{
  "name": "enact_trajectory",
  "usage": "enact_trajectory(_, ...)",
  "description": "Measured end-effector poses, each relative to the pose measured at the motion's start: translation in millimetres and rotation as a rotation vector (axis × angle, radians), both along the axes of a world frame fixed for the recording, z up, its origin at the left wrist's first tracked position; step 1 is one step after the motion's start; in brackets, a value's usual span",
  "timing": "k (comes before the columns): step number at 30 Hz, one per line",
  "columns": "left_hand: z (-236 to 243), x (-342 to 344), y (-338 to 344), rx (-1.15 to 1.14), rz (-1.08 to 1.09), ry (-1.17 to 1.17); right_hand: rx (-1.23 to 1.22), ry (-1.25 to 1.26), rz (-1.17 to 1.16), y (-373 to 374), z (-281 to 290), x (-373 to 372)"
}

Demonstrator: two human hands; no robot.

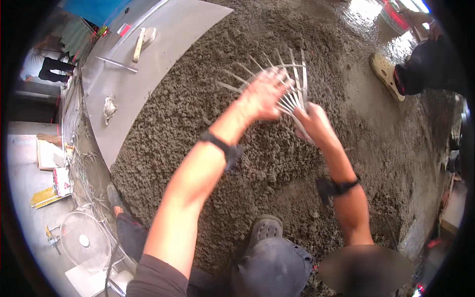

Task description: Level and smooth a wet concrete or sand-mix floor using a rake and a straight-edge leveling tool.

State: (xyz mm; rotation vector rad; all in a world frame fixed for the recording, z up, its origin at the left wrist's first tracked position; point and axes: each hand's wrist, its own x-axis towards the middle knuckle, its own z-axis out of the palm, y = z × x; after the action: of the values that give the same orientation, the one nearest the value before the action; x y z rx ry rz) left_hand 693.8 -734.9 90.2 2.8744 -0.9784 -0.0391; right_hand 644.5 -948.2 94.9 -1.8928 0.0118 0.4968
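"Grey, crumbly, damp mortar-like mix (183, 128) spreads across most of our field; what borders it?"

"We see a broad, smooth, pale-grey slab (170, 44) at the upper left. It seems to serve as a shelf, keeping small articles off the mix."

"What occupies the upper middle?"

"We find a silvery, fan-shaped metal rake head (305, 79) over the mix, tines splayed away from us. Whether their tips touch it, we cannot tell."

"How do we account for the hold?"

"Our bare right hand (315, 124) has its fingers curled round the narrow neck where the tines converge, probably because that part is firmest. Our bare left hand (267, 94) appears over the spread tines, presumably to steady them; blur hides whether its fingers clasp the metal or merely rest there."

"Which smaller items do we note on the slab?"

"We note a whitish-headed mallet with a pale wooden handle (138, 47), set well apart from the rake, perhaps to leave working room; then a crumpled whitish bundle (110, 109), its material unclear."
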Motion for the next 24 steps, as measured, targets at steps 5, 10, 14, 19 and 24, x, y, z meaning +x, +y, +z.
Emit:
enact_trajectory(5,-65.9,-84.9,2.1,-0.28,0.018,0.089,0.153,0.229,0.085,5.5,-53.5,-76.2)
enact_trajectory(10,-30.9,-242.5,-34.8,-0.378,0.124,0.303,-0.078,0.193,0.178,-45.6,-39.5,-227.0)
enact_trajectory(14,5.9,-293.3,-28.2,-0.332,0.155,0.265,-0.162,0.342,0.318,-46.6,35.4,-228.4)
enact_trajectory(19,9.8,-314.4,49.7,-0.174,0.336,0.295,-0.042,0.137,0.824,39.5,8.5,-165.0)
enact_trajectory(24,-30.1,-296.0,94.8,-0.2,0.438,0.243,-0.078,0.098,0.868,97.8,-54.7,-144.6)
